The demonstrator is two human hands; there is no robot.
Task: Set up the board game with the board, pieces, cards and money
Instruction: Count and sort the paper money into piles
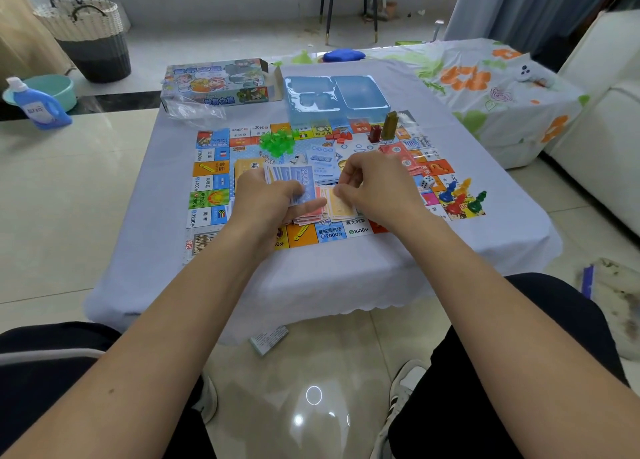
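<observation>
The colourful game board (207, 167) lies flat on the low table. My left hand (266, 198) grips a fan of blue paper notes (294, 179) marked 2000. My right hand (374, 188) pinches an orange note (341, 207) lying on the loose money pile (311, 217) at the board's near edge. A heap of green houses (277, 143), red houses (339, 135), blue cards (322, 160), red cards (401, 155), a white die (427, 182) and coloured pawns (460, 197) rest on the board.
The blue plastic insert tray (336, 98) and the game box (214, 84) stand at the table's far side, with a clear plastic bag (194, 112) beside them. A leaflet (268, 339) lies on the floor under the table edge. A detergent bottle (38, 105) stands at the left.
</observation>
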